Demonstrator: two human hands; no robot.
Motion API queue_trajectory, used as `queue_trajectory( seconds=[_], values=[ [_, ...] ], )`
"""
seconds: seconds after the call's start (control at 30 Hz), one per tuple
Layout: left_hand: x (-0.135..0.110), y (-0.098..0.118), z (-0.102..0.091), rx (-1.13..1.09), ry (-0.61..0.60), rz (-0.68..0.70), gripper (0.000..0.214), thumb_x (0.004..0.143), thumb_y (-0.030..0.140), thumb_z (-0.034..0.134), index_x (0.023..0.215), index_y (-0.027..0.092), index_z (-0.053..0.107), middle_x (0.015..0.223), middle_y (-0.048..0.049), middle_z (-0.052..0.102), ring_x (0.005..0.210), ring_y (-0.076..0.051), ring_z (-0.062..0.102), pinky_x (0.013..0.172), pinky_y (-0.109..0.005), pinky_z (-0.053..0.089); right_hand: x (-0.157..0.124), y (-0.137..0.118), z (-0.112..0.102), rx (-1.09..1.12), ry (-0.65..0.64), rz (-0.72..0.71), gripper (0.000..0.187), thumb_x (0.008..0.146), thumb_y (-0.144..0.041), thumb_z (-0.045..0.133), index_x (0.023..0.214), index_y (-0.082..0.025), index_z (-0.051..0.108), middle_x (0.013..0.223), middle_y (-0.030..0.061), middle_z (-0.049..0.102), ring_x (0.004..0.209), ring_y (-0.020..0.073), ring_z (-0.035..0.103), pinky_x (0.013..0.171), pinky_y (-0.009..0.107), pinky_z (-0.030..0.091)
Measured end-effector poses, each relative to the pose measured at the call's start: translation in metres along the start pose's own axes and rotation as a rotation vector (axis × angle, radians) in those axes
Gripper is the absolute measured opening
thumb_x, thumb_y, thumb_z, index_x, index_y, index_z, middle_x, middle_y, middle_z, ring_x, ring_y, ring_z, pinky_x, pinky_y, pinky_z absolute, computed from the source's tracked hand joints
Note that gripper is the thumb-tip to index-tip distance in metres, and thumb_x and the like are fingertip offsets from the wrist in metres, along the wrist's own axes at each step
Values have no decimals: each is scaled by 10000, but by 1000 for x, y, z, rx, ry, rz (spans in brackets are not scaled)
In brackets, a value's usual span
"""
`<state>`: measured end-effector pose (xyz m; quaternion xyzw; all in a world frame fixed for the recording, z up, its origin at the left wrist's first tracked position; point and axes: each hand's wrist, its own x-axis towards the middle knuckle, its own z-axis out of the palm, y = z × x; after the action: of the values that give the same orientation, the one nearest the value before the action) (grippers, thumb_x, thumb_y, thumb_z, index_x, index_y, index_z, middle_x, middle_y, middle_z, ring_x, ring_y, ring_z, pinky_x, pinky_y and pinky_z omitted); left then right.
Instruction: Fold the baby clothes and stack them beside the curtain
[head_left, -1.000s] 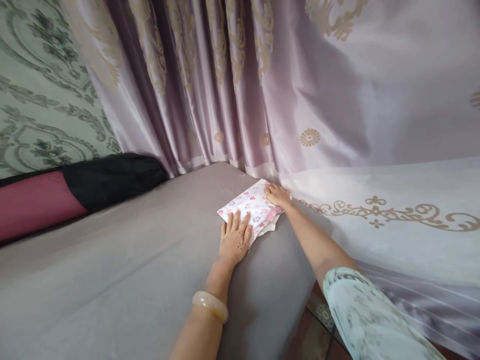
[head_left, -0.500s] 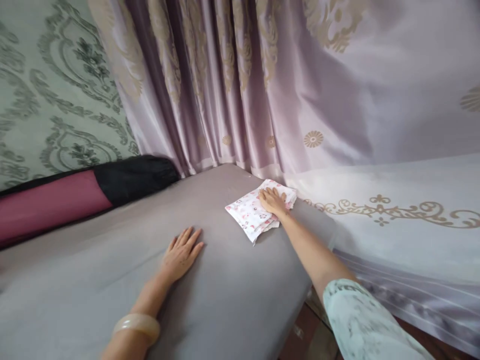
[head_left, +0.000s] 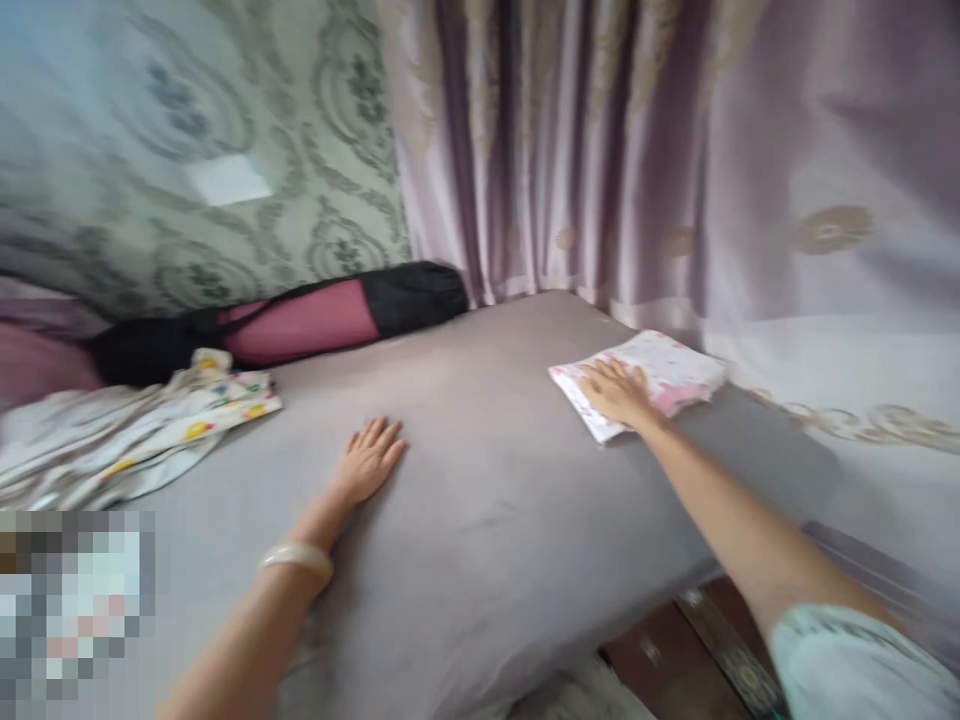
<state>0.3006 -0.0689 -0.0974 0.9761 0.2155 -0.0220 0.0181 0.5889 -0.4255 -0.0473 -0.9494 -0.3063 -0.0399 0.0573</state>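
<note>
My right hand point(head_left: 616, 390) lies with its fingers spread on a folded white cloth point(head_left: 679, 368) with a pink and red print, pressing on its left part. The cloth rests near the far right corner of the bed point(head_left: 480, 500), which has a grey cover. To the left, my left hand point(head_left: 370, 458) is flat on the bare grey cover, fingers apart, holding nothing. A pale bangle point(head_left: 297, 563) circles the left wrist.
Light clothes point(head_left: 142, 440) with a colourful print lie heaped at the left. A long pink and black bag point(head_left: 307, 322) runs along the patterned wall. Mauve curtains point(head_left: 555, 150) hang at the bed's far right edges. A pixelated patch covers the lower left corner.
The view has swung left, bringing the heaped clothes into sight. My right hand has shifted from the cloth's right part to its left part. The left hand stays flat on the cover.
</note>
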Motion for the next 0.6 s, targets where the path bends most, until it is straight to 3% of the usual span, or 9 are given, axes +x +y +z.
queue_trajectory(
  seconds=[0.07, 0.13, 0.23, 0.3, 0.37, 0.5, 0.6],
  values=[
    [-5, 10, -9, -45, -8, -12, 598, 983, 492, 193, 1484, 196, 329, 1566, -121, 256, 1453, -265, 188, 1169, -446, 169, 6, 11, 6, 4, 2, -32, 503, 956, -381, 256, 1367, -226, 499, 1465, 116, 443, 1383, 326, 299, 1073, 637, 204],
    [-6, 12, -14, -90, 4, 3, 613, 980, 503, 183, 1488, 188, 323, 1568, -135, 242, 1451, -275, 193, 1171, -458, 164, 22, 18, 18, 45, 23, -21, 554, 946, -413, 195, 1328, -213, 544, 1418, 164, 488, 1346, 331, 368, 1031, 619, 269],
    [-2, 2, -14, -104, 43, 15, 616, 971, 546, 175, 1483, 239, 328, 1573, -84, 253, 1455, -254, 185, 1175, -441, 160, 47, -2, 38, 175, 294, -8, 698, 932, -473, 69, 1349, -146, 523, 1377, 258, 488, 1364, 328, 341, 977, 619, 231],
    [-2, -4, -10, -116, 59, 30, 623, 971, 545, 170, 1478, 224, 337, 1568, -103, 259, 1453, -272, 188, 1169, -471, 160, 50, -40, 46, 252, 336, -86, 639, 914, -523, 156, 1335, -234, 540, 1404, 220, 476, 1383, 312, 317, 1006, 600, 197],
    [-2, -5, -6, -133, 65, 33, 620, 972, 542, 176, 1475, 219, 340, 1568, -114, 255, 1450, -284, 192, 1163, -494, 159, 41, -95, 49, 275, 271, -196, 588, 909, -488, 199, 1311, -255, 559, 1423, 191, 468, 1374, 305, 340, 1039, 582, 202],
    [-2, -7, -5, -251, 93, 62, 591, 970, 514, 252, 1458, 203, 375, 1566, -121, 258, 1446, -304, 191, 1162, -527, 127, 9, -217, 53, 204, 42, -399, 551, 930, -386, 234, 1367, -188, 507, 1485, 129, 409, 1404, 278, 296, 1102, 533, 242],
    [2, -24, -17, -560, 76, 35, 450, 945, 426, 398, 1313, 226, 563, 1485, -85, 427, 1389, -257, 340, 1158, -442, 214, -14, -288, 57, 184, -85, -492, 558, 951, -342, 239, 1446, -138, 396, 1533, 124, 328, 1422, 260, 261, 1121, 515, 242]
  ],
)
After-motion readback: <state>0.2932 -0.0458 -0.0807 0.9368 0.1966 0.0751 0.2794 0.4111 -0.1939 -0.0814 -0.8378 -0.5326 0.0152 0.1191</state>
